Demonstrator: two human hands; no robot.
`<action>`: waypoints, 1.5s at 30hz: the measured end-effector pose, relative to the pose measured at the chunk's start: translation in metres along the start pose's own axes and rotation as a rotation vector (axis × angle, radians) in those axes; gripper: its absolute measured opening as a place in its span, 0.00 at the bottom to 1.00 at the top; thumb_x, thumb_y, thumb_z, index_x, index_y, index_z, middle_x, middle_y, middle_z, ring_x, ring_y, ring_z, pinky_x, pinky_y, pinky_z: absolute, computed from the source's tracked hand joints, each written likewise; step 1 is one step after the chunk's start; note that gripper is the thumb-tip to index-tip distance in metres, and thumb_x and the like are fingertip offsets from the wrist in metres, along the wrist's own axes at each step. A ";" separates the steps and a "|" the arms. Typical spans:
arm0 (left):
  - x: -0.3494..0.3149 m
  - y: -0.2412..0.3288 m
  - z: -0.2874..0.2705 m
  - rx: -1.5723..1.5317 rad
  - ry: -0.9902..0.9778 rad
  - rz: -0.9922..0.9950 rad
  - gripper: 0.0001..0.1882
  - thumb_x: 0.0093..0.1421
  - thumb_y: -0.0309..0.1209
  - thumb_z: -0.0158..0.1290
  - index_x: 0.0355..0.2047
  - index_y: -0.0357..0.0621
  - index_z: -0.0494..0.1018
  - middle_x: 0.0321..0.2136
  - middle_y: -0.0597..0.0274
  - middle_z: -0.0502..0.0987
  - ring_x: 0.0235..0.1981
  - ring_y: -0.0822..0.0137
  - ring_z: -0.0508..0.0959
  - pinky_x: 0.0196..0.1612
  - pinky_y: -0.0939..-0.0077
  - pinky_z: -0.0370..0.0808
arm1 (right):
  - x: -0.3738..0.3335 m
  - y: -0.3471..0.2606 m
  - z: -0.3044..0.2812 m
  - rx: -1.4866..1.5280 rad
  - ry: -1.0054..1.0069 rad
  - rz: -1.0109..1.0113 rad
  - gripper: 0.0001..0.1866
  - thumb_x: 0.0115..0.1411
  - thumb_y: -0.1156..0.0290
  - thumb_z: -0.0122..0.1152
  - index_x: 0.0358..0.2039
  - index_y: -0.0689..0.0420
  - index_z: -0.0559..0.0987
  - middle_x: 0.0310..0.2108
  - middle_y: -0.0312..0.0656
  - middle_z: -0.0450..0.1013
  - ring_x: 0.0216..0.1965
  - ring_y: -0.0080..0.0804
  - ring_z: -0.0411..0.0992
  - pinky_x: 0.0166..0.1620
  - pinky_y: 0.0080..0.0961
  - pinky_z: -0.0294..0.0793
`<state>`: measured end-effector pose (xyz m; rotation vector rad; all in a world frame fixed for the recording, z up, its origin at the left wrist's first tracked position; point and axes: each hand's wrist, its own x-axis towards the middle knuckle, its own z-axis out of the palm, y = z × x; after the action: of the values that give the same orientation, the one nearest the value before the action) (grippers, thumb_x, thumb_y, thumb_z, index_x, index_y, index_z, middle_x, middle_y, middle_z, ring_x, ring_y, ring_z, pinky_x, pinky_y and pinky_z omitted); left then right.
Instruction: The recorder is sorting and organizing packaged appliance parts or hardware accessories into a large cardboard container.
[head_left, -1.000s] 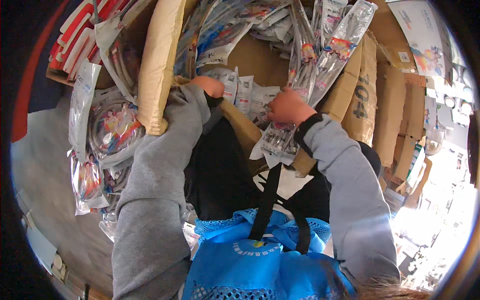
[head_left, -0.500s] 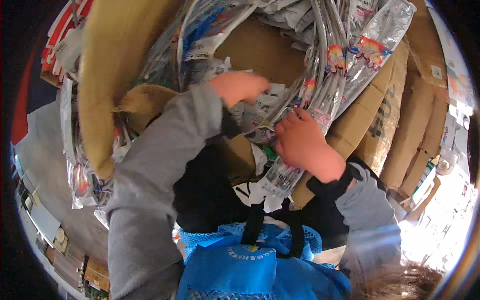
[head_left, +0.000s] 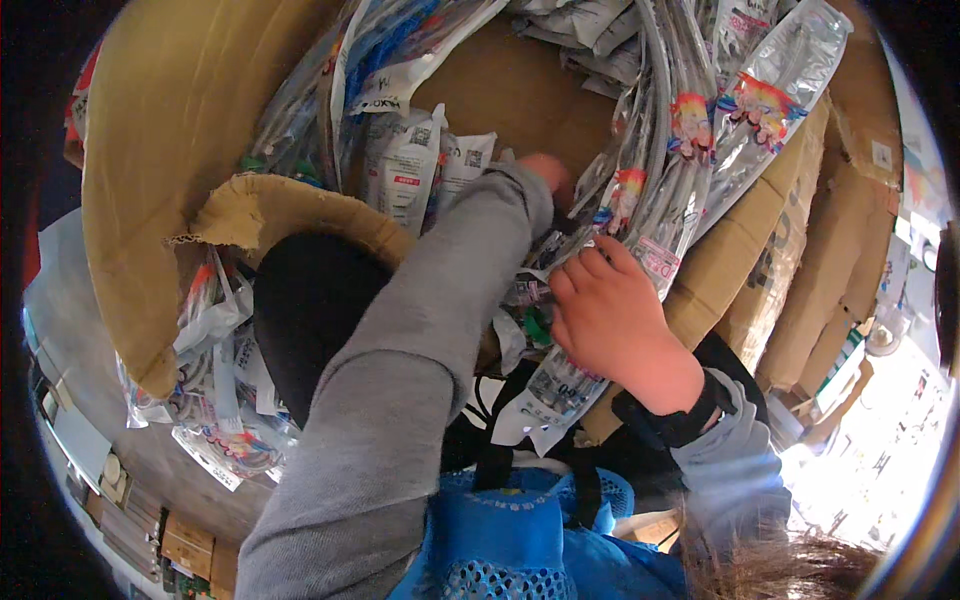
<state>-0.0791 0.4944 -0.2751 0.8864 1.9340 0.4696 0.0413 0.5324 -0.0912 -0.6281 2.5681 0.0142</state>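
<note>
My left hand (head_left: 545, 172) reaches into a cardboard box (head_left: 505, 85), beside long clear plastic packages (head_left: 640, 110). Its fingers are out of sight in the box, and the grey sleeve covers most of it. Closer to me, my right hand (head_left: 622, 322) has its fingers curled over a clear plastic package (head_left: 560, 385) at the box's near right side. That package carries printing and has a torn-looking white end. To the left of my left hand, small white printed packets (head_left: 402, 165) stand in the box.
A large cardboard flap (head_left: 140, 180) rises on the left, with a torn flap (head_left: 290, 212) near my left arm. More plastic-wrapped packages (head_left: 230, 400) lie low on the left. Several cardboard pieces (head_left: 825, 250) stand at the right.
My left hand has moved right and deeper into the box, its forearm now crossing the middle. My right hand stays at the package. The large flap appears farther left.
</note>
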 end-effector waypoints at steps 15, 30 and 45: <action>-0.005 -0.003 -0.005 -0.100 -0.260 0.099 0.21 0.46 0.46 0.52 0.39 0.52 0.73 0.41 0.59 0.72 0.39 0.60 0.74 0.42 0.67 0.69 | -0.002 0.002 -0.004 0.006 0.009 -0.038 0.14 0.43 0.64 0.52 0.29 0.59 0.72 0.28 0.40 0.68 0.38 0.34 0.66 0.52 0.34 0.56; -0.049 -0.062 -0.044 -0.287 -0.196 0.210 0.32 0.37 0.48 0.60 0.38 0.38 0.71 0.32 0.54 0.75 0.33 0.60 0.74 0.37 0.72 0.68 | -0.009 0.004 -0.006 0.013 0.126 -0.091 0.11 0.43 0.67 0.51 0.26 0.59 0.71 0.26 0.41 0.68 0.36 0.36 0.66 0.51 0.33 0.58; -0.116 -0.072 -0.119 -0.288 0.405 0.074 0.25 0.40 0.43 0.59 0.34 0.35 0.72 0.25 0.51 0.75 0.27 0.58 0.74 0.33 0.71 0.68 | -0.012 0.003 -0.006 0.012 0.166 -0.107 0.11 0.44 0.64 0.51 0.24 0.58 0.73 0.26 0.41 0.70 0.36 0.36 0.67 0.50 0.33 0.58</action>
<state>-0.1739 0.3640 -0.1927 0.7139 2.1251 1.0082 0.0463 0.5398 -0.0810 -0.7916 2.6867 -0.0929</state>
